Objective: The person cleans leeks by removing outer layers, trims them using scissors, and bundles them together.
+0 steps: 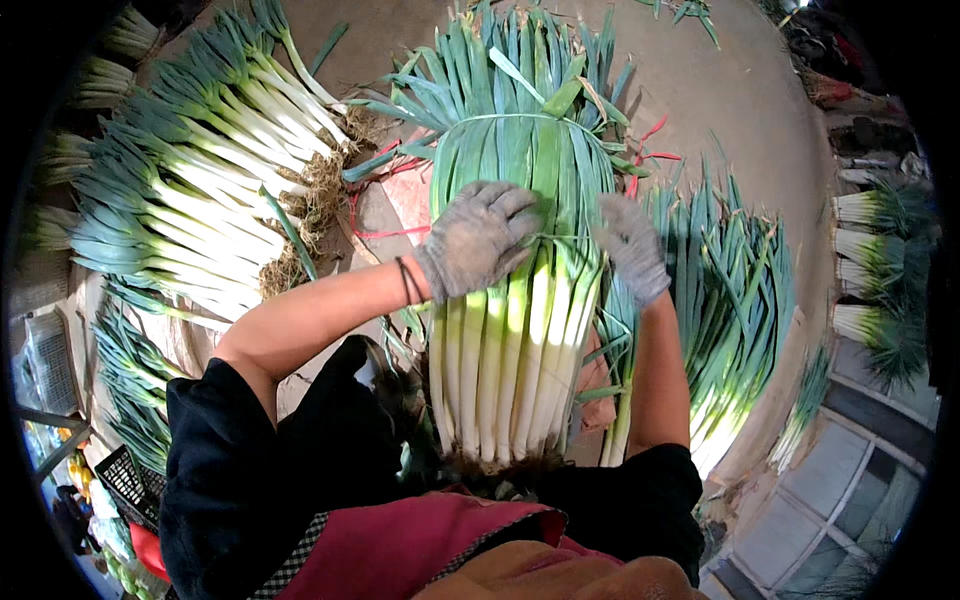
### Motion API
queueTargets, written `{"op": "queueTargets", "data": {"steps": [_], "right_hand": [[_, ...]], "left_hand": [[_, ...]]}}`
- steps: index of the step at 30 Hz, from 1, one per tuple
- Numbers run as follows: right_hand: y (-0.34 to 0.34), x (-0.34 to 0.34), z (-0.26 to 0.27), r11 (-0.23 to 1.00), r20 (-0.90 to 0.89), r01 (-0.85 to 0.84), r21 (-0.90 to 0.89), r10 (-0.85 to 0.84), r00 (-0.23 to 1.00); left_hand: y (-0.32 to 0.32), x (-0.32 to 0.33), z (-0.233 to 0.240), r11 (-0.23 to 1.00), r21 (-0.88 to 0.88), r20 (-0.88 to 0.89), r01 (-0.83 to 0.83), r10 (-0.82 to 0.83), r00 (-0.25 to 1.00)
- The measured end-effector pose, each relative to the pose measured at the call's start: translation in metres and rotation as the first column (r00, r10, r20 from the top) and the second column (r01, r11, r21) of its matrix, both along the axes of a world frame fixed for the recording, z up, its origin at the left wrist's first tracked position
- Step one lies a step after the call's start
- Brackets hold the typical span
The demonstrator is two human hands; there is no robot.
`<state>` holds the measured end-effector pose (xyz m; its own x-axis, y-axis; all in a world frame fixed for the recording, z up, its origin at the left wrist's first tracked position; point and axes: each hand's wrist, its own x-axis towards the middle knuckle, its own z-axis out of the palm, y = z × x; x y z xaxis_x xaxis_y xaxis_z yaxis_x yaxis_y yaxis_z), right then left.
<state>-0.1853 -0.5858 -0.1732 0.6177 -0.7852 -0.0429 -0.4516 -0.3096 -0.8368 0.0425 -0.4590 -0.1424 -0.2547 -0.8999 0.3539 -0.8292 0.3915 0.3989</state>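
A thick bundle of leeks [517,360] lies before me, white shanks and roots towards my body, green leaves pointing away. A thin light-green tie [510,116] runs across its leaves. Lower down, a narrow green strand [566,238] crosses the bundle between my hands. My left hand [480,240], in a grey work glove, rests over the bundle's left side with its fingers bent and the thumb near that strand. At the right edge of the leaves is my right hand [634,244], gloved alike, its fingertips blurred. Whether either hand grips the strand is unclear.
Loose leeks with roots [225,172] are heaped at the left. More leeks [720,300] lie close by my right arm. Red straps [645,154] stick out around the bundle. A black plastic crate [131,480] stands at the lower left. Smaller bundles [862,255] line the far right.
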Motion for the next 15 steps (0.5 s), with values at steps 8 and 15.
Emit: {"op": "queueTargets", "data": {"steps": [8,15], "right_hand": [[-0.087,0.081,-0.029,0.787,-0.505,-0.096,-0.609,-0.292,0.812],[-0.054,0.086,-0.022,0.899,-0.474,-0.077,-0.432,-0.154,0.867]], "left_hand": [[-0.133,0.014,-0.042,1.000,0.006,0.405,-0.004,0.001,0.914],[-0.136,0.065,-0.067,0.963,0.070,0.449,-0.261,0.203,0.870]]}}
